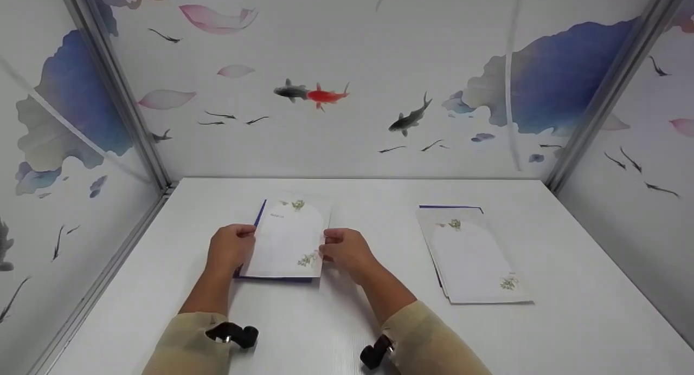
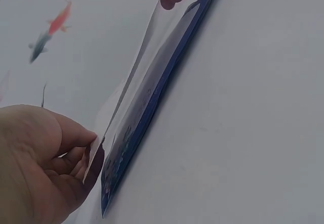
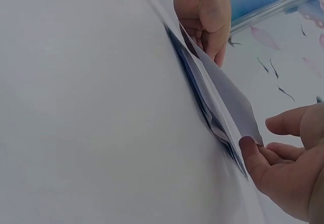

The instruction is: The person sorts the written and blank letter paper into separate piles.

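A white sheet of paper (image 1: pixel 287 245) with printed green flowers is in front of me, tilted up off the flat blue-edged item (image 2: pixel 162 82) beneath it. My left hand (image 1: pixel 231 247) pinches its left edge between thumb and fingers, as the left wrist view shows. At the right edge, my right hand (image 1: pixel 349 251) has its fingers (image 3: pixel 253 155) against the sheet's corner. Its thumb (image 3: pixel 286 122) stands apart from the paper in the right wrist view. What kind of thing the blue-edged item is, I cannot tell; the sheet covers most of it.
A second flower-printed sheet (image 1: pixel 477 261) lies to the right on the white table (image 1: pixel 379 310), with a blue edge (image 1: pixel 450 206) showing behind it. Panels painted with fish and petals (image 1: pixel 347 136) enclose the table at the back and both sides.
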`<state>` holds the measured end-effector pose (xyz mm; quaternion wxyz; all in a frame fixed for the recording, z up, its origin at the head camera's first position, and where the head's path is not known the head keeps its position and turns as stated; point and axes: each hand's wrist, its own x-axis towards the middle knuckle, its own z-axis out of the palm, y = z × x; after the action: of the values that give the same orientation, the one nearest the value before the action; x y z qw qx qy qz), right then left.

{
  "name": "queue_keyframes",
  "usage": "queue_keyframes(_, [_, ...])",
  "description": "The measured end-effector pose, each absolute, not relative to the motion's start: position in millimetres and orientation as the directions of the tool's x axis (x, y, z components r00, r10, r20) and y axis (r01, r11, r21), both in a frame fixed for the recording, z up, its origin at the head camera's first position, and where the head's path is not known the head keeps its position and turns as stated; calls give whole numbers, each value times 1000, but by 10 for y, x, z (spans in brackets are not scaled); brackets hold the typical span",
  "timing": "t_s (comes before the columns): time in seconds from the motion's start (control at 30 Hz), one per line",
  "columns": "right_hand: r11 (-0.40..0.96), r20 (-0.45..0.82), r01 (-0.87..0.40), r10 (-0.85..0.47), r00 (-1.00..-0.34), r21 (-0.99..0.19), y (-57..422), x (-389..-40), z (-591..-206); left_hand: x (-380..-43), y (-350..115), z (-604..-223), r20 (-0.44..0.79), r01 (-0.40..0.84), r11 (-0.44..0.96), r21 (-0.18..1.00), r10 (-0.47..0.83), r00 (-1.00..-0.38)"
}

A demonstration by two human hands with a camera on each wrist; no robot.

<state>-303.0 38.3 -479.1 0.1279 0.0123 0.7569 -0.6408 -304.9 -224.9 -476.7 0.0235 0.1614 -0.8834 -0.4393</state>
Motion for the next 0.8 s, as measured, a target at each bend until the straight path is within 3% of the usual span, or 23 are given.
queue_keyframes(0.43, [299,-190,129,-185,-964,-946,444,-3029,-4832,-3054,-2363,-4829,-25,-239,612,754,-338,-941])
queue_keyframes(0.8, [220,-149,104,-199,-969,-970,702,-3093,-4747,-3082,-2162,-4693,-61,-224,481,848,-332,-941])
